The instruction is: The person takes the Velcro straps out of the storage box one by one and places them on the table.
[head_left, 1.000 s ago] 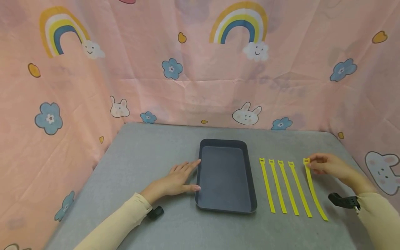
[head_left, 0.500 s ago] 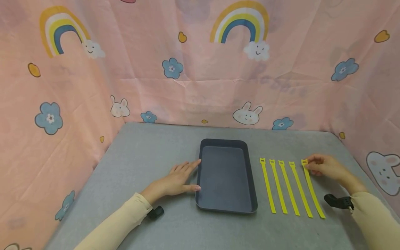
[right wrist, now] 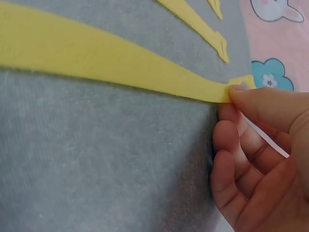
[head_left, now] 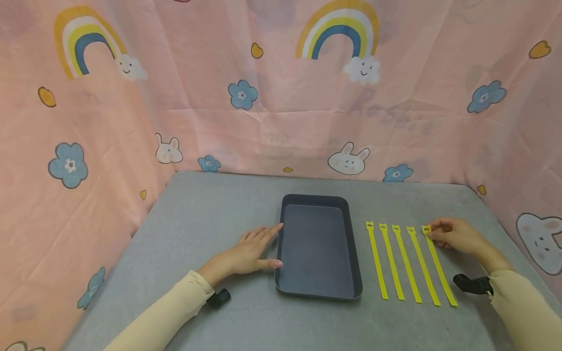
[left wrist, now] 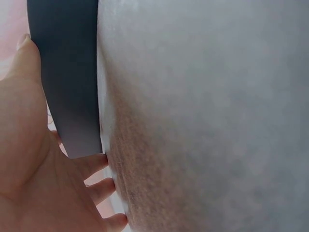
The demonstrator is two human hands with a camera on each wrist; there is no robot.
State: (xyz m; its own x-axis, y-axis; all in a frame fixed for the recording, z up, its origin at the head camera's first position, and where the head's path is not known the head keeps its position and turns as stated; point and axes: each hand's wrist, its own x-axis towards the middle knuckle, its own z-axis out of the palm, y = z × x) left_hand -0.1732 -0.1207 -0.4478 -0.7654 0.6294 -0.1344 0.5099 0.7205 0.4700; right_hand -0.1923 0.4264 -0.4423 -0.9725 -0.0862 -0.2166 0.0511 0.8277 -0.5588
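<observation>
A dark grey rectangular tray (head_left: 313, 251) lies on the table with nothing in it. My left hand (head_left: 246, 253) rests against its left side, fingers spread; in the left wrist view the thumb and fingers touch the tray's wall (left wrist: 67, 72). To the right of the tray, several yellow hook-and-loop cable ties (head_left: 400, 263) lie in a row, slotted heads at the far end. My right hand (head_left: 461, 240) pinches the rightmost cable tie (head_left: 440, 268) just below its head. In the right wrist view thumb and index finger grip that cable tie (right wrist: 120, 53), its strap running left along the table.
The grey table (head_left: 210, 204) bears the tray and the cable ties. A pink patterned cloth (head_left: 272, 126) stands behind it and along both sides. Black wrist cameras sit below my left wrist (head_left: 219, 298) and right wrist (head_left: 471, 283).
My right hand has shifted slightly left with the pinched cable tie, bringing it nearer the others and lying straighter. My left hand and the tray stay as they were.
</observation>
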